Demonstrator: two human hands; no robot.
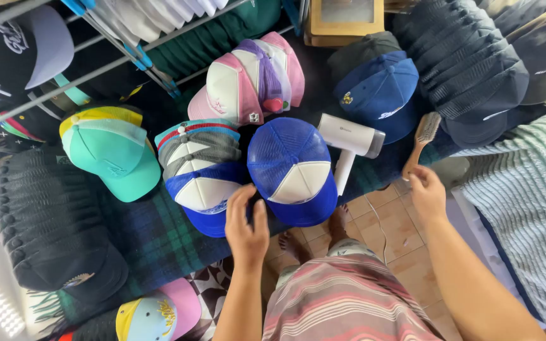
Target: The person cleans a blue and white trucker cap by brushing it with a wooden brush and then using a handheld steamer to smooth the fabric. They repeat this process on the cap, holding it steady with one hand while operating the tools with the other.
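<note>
My left hand (246, 221) rests on the near edge of a stack of blue and white mesh caps (205, 183), its fingers touching the brim of another blue and white cap (293, 169) beside it. My right hand (426, 192) hovers with loosely curled fingers just below the handle of a wooden brush (422, 141), holding nothing. A white handheld steamer (351, 142) lies between the blue cap and the brush.
Many caps cover a dark plaid cloth (153, 240): a teal and yellow stack (110, 151), pink and white ones (248, 82), a navy one (380, 88), black stacks at left (45, 215) and upper right (469, 63). A metal rack (121, 50) stands behind. Tiled floor lies below.
</note>
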